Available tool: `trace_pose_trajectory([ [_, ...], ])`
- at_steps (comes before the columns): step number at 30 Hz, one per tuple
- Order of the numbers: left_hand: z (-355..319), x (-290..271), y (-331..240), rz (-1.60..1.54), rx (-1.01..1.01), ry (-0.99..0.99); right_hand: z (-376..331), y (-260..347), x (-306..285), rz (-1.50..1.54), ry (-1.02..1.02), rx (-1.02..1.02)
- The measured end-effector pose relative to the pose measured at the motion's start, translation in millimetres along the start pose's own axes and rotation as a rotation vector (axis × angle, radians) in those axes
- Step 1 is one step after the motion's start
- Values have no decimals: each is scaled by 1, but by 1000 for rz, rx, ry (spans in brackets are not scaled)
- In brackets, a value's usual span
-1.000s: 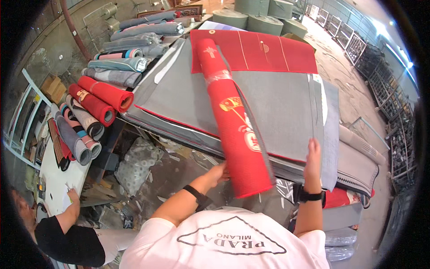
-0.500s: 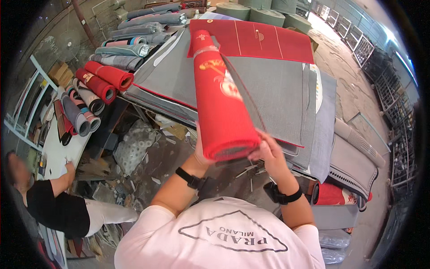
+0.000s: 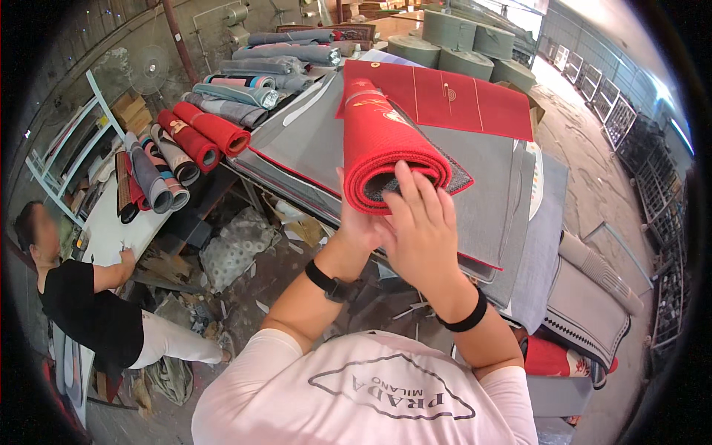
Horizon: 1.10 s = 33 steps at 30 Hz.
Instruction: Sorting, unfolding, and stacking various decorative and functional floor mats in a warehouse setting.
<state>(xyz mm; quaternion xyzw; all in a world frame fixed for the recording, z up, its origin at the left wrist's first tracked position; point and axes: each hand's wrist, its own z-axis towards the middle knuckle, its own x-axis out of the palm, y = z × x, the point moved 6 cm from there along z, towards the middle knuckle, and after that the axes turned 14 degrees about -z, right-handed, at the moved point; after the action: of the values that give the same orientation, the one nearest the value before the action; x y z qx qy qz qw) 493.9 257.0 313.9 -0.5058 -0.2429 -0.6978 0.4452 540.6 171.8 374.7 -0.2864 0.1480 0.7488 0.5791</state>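
Head view. The person is holding a rolled red mat [image 3: 386, 144] end-on, close beneath the camera and above the near edge of the bench [image 3: 297, 189]. The roll is showing its spiral end, with dark grey backing between the red turns, and its far length is pointing away over the stack.

The right hand [image 3: 423, 230] is lying across the near end of the roll with its fingers [image 3: 415, 194] spread and pressed flat against the spiral. A black band is circling that wrist. The left hand [image 3: 357, 228] is sitting just beside it, under and behind the lower left of the roll; the right hand is covering most of it, so how its fingers are set cannot be told. A dark watch is sitting on the left wrist.

Below the roll, a stack of flat grey mats [image 3: 489, 185] is covering the bench, and a flat red mat [image 3: 452, 100] is lying on top toward the far side. Rolled mats in red, grey and stripes [image 3: 196, 141] are piled at the left end. Grey-green rolls [image 3: 452, 33] are standing at the back.

At far left, another person in a black top [image 3: 85, 308] is bending over a white table [image 3: 111, 230], well apart from the roll.
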Motion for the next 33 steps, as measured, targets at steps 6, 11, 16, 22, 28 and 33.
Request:
trace_pose_trajectory([
  [6, 1, -5, -6, -52, 10, 115, -10, 9, 6, -22, 77, -7],
  [11, -1, -7, -8, -52, 35, 88, -10, 9, 7, 35, 85, -27],
  [16, -6, -9, -14, 48, 88, 41, -8, 12, 8, 83, 70, -47],
  [22, -36, -4, -14, 163, 73, -55, -18, -4, 10, 266, 75, -164],
  [28, -129, -86, -55, 480, 174, -476, -66, -60, 65, 581, -52, 176],
  [33, -196, -127, -92, 601, 152, -742, -89, -63, 201, 1082, 268, 787],
])
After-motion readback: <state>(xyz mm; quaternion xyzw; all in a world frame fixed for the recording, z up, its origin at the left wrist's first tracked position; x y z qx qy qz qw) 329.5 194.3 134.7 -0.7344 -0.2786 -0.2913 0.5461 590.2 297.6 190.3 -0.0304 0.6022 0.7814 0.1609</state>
